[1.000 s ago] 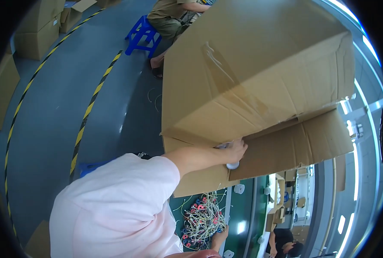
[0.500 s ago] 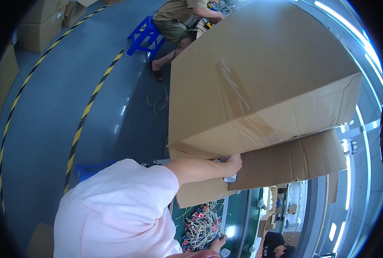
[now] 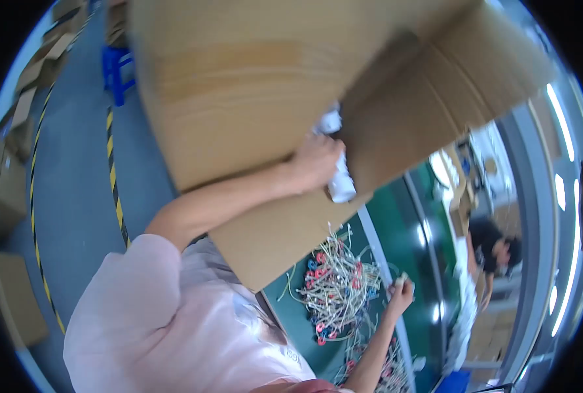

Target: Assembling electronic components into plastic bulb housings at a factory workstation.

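Note:
A large cardboard carton (image 3: 239, 85) fills the upper middle, with its flaps hanging open. My left hand (image 3: 314, 162) is closed round a white cylindrical thing (image 3: 342, 188) at the carton's opening; its exact kind is unclear. A second white piece (image 3: 331, 120) shows just above the fingers. Lower right, my right hand (image 3: 401, 296) pinches a small pale piece too blurred to name. Beside that hand, a tangled heap of pale wires with red and blue ring-shaped parts (image 3: 334, 281) lies on a green work surface (image 3: 386, 226).
A metal strip (image 3: 378, 252) runs along the green surface. Across it a person in black (image 3: 491, 245) works beside white material. A blue stool (image 3: 116, 73) stands on the floor at upper left. Cardboard boxes (image 3: 6, 177) line the left side, past yellow-black floor tape (image 3: 114, 183).
The view has turned, and the carton looks closer and tilted. More of the white cylindrical thing shows at my left hand. My right hand has lifted away from the wire heap with a small piece.

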Demonstrator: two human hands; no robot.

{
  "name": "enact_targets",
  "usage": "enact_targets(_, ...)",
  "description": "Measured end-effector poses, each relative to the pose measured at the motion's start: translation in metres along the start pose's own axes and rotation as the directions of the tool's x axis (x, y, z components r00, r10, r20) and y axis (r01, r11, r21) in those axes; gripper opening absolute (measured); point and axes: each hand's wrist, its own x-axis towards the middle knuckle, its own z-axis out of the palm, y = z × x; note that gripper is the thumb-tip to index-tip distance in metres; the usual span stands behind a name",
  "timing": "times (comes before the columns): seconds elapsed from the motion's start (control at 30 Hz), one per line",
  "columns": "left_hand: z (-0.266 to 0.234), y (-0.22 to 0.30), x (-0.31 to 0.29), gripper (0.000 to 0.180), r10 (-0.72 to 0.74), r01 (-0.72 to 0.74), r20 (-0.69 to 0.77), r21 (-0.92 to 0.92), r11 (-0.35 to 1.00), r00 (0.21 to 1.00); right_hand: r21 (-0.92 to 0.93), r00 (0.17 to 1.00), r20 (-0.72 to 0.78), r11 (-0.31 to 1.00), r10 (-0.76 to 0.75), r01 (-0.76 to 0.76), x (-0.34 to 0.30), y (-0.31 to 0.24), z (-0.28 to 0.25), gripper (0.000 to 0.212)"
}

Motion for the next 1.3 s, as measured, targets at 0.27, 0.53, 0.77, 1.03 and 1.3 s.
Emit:
enact_targets(0.27, -0.010, 0.016, -0.010, 0.025, 0.292, -0.325, -0.239, -0.110, 0.939, 0.926, 0.096, 0.996, 0.075, 0.994, -0.052, 0.045, -0.015, -0.069, -0.015, 0.029)
enact_targets(0.53, -0.029, 0.056, -0.044, 0.043, 0.127, 0.185, 0.223, -0.949, 0.255, 0.966, 0.433, 0.958, -0.077, 0.856, -0.277, 0.282, -0.020, -0.119, -0.014, 0.029)
enact_targets(0.77, -0.019, 0.059, -0.040, 0.060, 0.267, 0.549, 0.556, -0.829, 0.107, 0.787, 0.516, 0.921, 0.070, 0.804, -0.384, 0.296, -0.034, -0.135, 0.022, 0.033)
enact_targets(1.03, -0.010, 0.069, -0.045, 0.077, 0.348, 0.039, 0.345, -0.757, 0.652, 0.872, 0.553, 0.845, 0.032, 0.714, -0.534, 0.430, -0.026, -0.147, 0.070, 0.031)
enact_targets(1.3, -0.005, 0.073, -0.047, 0.072, 0.151, 0.122, 0.285, -0.749, 0.651, 0.946, 0.475, 0.765, 0.020, 0.680, -0.643, 0.559, -0.020, -0.143, 0.093, 0.029)
